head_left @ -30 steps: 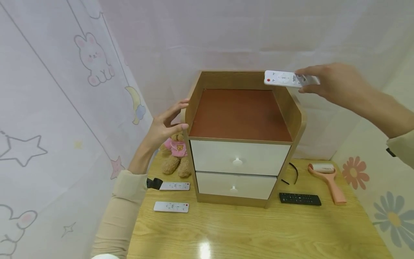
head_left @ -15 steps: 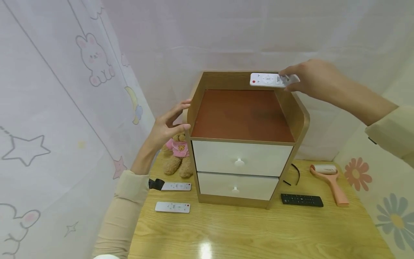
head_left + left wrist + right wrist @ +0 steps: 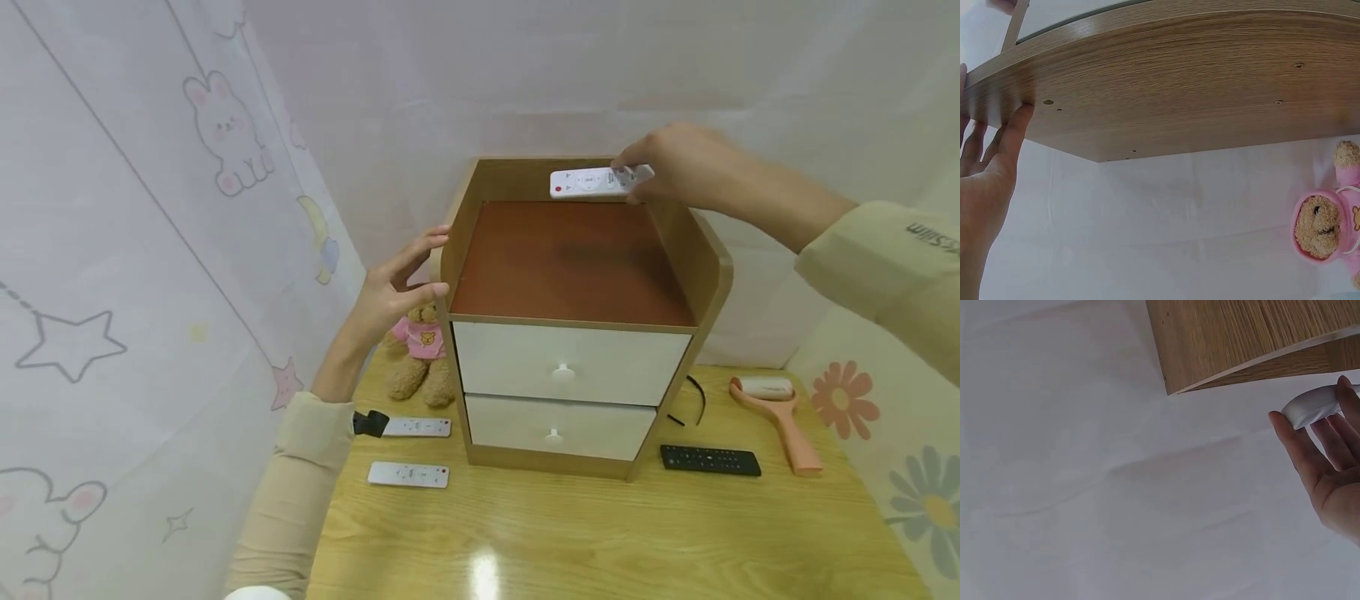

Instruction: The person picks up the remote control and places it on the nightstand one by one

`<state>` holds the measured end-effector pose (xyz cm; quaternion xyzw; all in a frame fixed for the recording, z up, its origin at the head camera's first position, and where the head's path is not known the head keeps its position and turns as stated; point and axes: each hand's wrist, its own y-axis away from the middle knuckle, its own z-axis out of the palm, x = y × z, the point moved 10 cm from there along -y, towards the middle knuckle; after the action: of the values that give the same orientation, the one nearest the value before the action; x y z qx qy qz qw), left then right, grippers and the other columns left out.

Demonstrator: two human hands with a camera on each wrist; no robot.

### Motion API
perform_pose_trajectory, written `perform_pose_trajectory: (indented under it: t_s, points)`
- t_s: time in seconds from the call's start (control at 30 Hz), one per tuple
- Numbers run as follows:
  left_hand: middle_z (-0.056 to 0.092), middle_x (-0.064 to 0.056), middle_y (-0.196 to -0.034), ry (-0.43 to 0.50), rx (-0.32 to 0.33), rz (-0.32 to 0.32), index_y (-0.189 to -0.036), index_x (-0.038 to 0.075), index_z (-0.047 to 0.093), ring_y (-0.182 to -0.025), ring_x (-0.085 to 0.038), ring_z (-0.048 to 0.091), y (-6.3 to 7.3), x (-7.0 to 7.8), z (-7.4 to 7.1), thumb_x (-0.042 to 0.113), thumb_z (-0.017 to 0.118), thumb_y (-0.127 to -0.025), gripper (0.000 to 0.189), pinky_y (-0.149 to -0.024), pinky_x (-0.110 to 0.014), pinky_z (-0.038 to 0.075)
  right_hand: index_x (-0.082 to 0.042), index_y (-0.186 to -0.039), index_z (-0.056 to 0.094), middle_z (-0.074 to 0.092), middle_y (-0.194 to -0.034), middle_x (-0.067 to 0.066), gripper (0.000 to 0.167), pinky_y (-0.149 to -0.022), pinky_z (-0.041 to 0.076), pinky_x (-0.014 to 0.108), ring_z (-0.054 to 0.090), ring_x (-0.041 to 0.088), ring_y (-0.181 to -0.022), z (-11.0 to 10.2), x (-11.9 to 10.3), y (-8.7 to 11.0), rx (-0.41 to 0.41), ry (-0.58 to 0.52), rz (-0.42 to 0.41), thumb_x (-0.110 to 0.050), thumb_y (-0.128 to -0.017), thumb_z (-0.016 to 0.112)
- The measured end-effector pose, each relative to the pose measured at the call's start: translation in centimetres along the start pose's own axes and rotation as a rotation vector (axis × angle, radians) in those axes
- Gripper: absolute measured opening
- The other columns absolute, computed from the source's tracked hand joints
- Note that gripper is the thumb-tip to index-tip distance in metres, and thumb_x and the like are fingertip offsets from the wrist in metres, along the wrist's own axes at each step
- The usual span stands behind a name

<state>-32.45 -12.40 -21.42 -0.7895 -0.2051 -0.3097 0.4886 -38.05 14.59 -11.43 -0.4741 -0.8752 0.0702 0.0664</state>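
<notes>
My right hand (image 3: 686, 167) pinches one end of a white remote control (image 3: 588, 182). Buttons up and level, the remote hangs above the back of the brown top of a small wooden cabinet (image 3: 573, 275), apart from that surface. The right wrist view has the right hand (image 3: 1329, 462) with the remote (image 3: 1316, 403) edge-on beside a cabinet side panel (image 3: 1241, 337). With fingers and thumb spread, my left hand (image 3: 390, 296) rests against the cabinet's left side. In the left wrist view, that hand's fingertips touch the left side panel (image 3: 1166, 81).
Two more white remotes, a strapped one (image 3: 417, 427) and a plain one (image 3: 408, 475), lie left of the cabinet near a teddy bear (image 3: 426, 354). To its right are a black remote (image 3: 710, 460), an orange lint roller (image 3: 787, 425) and a thin black cord (image 3: 699, 400).
My right hand has carried the white remote leftward, from over the cabinet's right wall to above its top. The left hand has stayed at the left side panel.
</notes>
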Motion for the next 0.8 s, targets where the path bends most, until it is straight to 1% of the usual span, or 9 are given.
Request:
perform_pose_trajectory:
  t_s: [0.1,0.2,0.27,0.4,0.43,0.53,0.63,0.8]
  points:
    - [0.038,-0.012,-0.151,0.009,0.005,-0.011,-0.136,-0.007,0.046,-0.141,-0.022,0.031,0.0,-0.1,0.0,-0.015,0.062,-0.085,0.054,-0.117,-0.039,0.024,0.0,-0.121,0.065,0.064,-0.117,0.025,0.041,-0.082,0.047,0.054,0.058,0.044,-0.104,0.8,-0.4,-1.2,-0.016,0.014,-0.013,-0.012,-0.083,0.074]
    - [0.038,-0.012,-0.151,0.019,0.006,-0.022,-0.136,-0.008,0.045,-0.141,-0.022,0.031,0.2,-0.1,0.2,-0.015,0.062,-0.085,0.054,-0.117,-0.04,0.024,0.001,-0.117,0.066,0.065,-0.114,0.025,0.038,-0.082,0.047,0.054,0.059,0.042,-0.102,1.9,-0.6,-2.3,-0.032,0.021,-0.035,-0.009,-0.08,0.073]
    - [0.038,-0.01,-0.151,0.023,0.008,-0.046,-0.137,-0.006,0.045,-0.142,-0.021,0.031,0.3,-0.3,0.3,-0.014,0.062,-0.086,0.054,-0.114,-0.041,0.03,0.002,-0.116,0.066,0.065,-0.112,0.024,0.037,-0.082,0.047,0.053,0.059,0.041,-0.101,2.7,-0.9,-2.9,-0.054,0.014,-0.051,-0.007,-0.08,0.073]
    - [0.037,-0.006,-0.152,0.016,0.015,-0.089,-0.139,-0.003,0.045,-0.142,-0.02,0.03,0.6,-0.4,0.3,-0.011,0.062,-0.087,0.055,-0.108,-0.04,0.039,0.003,-0.115,0.066,0.066,-0.111,0.024,0.036,-0.083,0.049,0.054,0.06,0.041,-0.101,3.7,-1.6,-3.7,-0.079,0.004,-0.068,-0.004,-0.08,0.073]
    - [0.037,-0.005,-0.153,0.017,0.015,-0.094,-0.139,-0.002,0.045,-0.142,-0.019,0.029,0.6,-0.5,0.3,-0.011,0.062,-0.088,0.055,-0.106,-0.039,0.041,0.003,-0.116,0.066,0.066,-0.111,0.024,0.036,-0.083,0.049,0.054,0.06,0.041,-0.102,3.9,-1.8,-3.8,-0.086,0.001,-0.067,-0.004,-0.081,0.073]
    - [0.036,-0.007,-0.153,0.022,0.012,-0.08,-0.139,-0.003,0.044,-0.143,-0.02,0.028,0.6,-0.2,0.4,-0.012,0.062,-0.087,0.055,-0.106,-0.037,0.042,0.003,-0.116,0.066,0.065,-0.113,0.024,0.036,-0.085,0.049,0.054,0.059,0.041,-0.104,4.5,-1.9,-4.3,-0.097,-0.003,-0.05,-0.004,-0.081,0.073]
    - [0.035,-0.009,-0.153,0.034,0.013,-0.066,-0.138,-0.005,0.043,-0.143,-0.02,0.028,0.6,-0.1,0.5,-0.014,0.061,-0.087,0.055,-0.105,-0.038,0.042,0.001,-0.118,0.065,0.064,-0.116,0.022,0.037,-0.083,0.049,0.055,0.059,0.041,-0.106,5.4,-1.5,-4.5,-0.129,-0.022,-0.009,-0.005,-0.083,0.072]
    - [0.035,-0.01,-0.153,0.04,0.017,-0.07,-0.138,-0.006,0.043,-0.143,-0.02,0.028,0.6,0.0,0.9,-0.013,0.06,-0.088,0.054,-0.105,-0.043,0.042,-0.002,-0.117,0.065,0.064,-0.115,0.019,0.036,-0.077,0.049,0.056,0.058,0.038,-0.1,6.8,-1.2,-4.6,-0.162,-0.044,0.028,-0.007,-0.082,0.069]
